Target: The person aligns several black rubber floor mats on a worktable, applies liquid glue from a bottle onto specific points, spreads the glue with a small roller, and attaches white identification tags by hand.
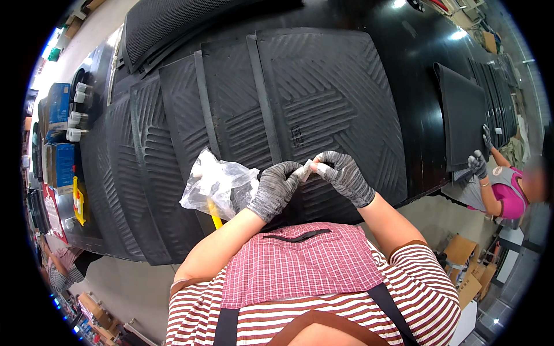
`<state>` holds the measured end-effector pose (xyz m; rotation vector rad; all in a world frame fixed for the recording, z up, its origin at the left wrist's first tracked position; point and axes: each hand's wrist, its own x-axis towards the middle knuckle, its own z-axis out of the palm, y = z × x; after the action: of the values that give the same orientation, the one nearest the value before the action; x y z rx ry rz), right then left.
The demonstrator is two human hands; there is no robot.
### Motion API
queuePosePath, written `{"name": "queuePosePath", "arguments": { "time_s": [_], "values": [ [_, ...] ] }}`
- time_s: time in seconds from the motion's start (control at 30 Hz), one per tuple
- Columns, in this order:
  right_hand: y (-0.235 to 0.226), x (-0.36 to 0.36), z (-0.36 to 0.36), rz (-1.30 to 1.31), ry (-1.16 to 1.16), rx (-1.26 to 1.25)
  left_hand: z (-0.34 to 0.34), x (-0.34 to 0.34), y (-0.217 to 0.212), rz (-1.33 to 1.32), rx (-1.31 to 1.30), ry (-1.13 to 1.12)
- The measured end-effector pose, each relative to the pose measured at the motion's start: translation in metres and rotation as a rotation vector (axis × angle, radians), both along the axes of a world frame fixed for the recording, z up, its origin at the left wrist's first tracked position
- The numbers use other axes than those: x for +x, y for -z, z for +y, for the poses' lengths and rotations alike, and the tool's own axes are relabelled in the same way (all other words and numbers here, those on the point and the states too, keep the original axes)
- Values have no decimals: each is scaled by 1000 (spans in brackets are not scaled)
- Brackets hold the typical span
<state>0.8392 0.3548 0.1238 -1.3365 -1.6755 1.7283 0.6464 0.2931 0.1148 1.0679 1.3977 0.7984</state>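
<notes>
While we stand at the black bench, both our hands meet above the nearer part of the largest mat. Our left grip is closed, thumb against fingers, on one side of a small white piece, and our right grip pinches the same piece from the other side. We see it held up between our fingertips, close in front of our body, though it is too small for us to tell what it is. Both our hands wear grey streaked gloves, and a pink checked apron covers our striped shirt.

Just left of our left wrist we have a crumpled clear plastic bag, with a yellow strip showing at its lower edge. Under it we see more black grooved mats, overlapping leftward in a row. Beyond these, at the far side, we see a black mesh-textured sheet.

Toward the bench's left end we have blue boxes, white rolls and a yellow tool. Well apart on our right, a co-worker in gloves reaches toward upright dark sheets.
</notes>
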Motion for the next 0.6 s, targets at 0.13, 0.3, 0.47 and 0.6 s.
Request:
{"name": "queuePosePath", "arguments": {
  "time_s": [0.13,0.3,0.47,0.6],
  "values": [
    [16,-2,28,-115,-153,456,3,-5,26,271,201,-94],
    [29,-12,60,-257,-322,675,5,-8,28,384,282,-27],
    [27,-24,78,-300,-392,727,10,-11,25,405,351,39],
    [22,-29,84,-315,-420,737,13,-10,22,460,418,63]
  ]
}}
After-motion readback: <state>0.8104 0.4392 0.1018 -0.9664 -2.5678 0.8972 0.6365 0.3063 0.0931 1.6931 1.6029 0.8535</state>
